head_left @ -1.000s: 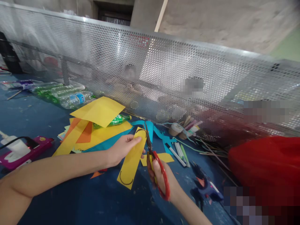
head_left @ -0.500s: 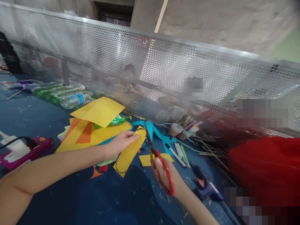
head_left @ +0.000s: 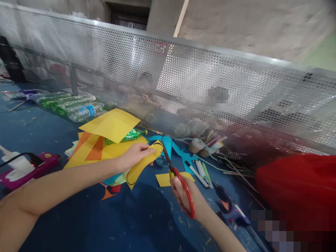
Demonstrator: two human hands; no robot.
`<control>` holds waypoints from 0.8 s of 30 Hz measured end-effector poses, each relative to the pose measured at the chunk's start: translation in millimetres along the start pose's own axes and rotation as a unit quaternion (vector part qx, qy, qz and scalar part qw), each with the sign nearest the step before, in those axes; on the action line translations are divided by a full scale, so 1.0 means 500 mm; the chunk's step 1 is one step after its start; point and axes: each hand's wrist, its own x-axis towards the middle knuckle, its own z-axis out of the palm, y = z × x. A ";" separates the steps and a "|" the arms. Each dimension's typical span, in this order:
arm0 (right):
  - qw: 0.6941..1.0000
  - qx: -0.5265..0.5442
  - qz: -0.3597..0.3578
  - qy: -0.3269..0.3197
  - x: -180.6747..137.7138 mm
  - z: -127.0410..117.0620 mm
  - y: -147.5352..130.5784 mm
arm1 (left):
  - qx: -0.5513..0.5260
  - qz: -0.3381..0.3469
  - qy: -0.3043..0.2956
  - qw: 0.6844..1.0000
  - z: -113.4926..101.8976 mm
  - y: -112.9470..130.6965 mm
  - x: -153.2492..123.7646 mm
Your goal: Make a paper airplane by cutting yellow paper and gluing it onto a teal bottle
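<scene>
My left hand pinches a long yellow paper strip with a black line drawn round its ends, holding it above the blue table. My right hand is closed round the red handles of a pair of scissors. The scissor blades point up and away and meet the strip's rounded far end. A small yellow offcut lies on the table under the scissors.
Yellow and orange sheets lie stacked at the left, with plastic bottles beyond. Cyan paper scraps, markers and tape rolls sit by the perforated metal screen. A glue gun lies right, a magenta power strip left, red fabric far right.
The yellow strip has swung round in my left hand, its lower end moving left and up. The scissors have worked round the strip's curved end, and my right hand shifted slightly right.
</scene>
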 end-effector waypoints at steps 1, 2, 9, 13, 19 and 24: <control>1.000 -0.003 0.000 -0.003 -0.001 -0.002 -0.002 | 0.009 0.000 -0.002 1.000 -0.004 0.000 0.003; 1.000 -0.006 0.002 -0.003 -0.001 -0.004 -0.005 | 0.022 0.002 -0.004 1.000 -0.010 0.001 0.007; 1.000 -0.026 0.003 -0.008 -0.003 -0.021 -0.019 | 0.298 0.163 0.102 0.935 -0.042 -0.001 0.031; 1.000 -0.015 0.001 -0.010 -0.004 -0.022 -0.022 | 0.337 0.210 0.073 0.915 0.000 0.008 -0.010; 0.997 0.039 -0.057 -0.021 -0.022 -0.013 -0.026 | 0.082 -0.043 -0.191 0.977 0.076 -0.018 -0.071; 0.989 0.094 -0.116 -0.010 -0.038 0.011 -0.028 | -0.001 -0.009 -0.102 0.995 0.074 -0.064 -0.064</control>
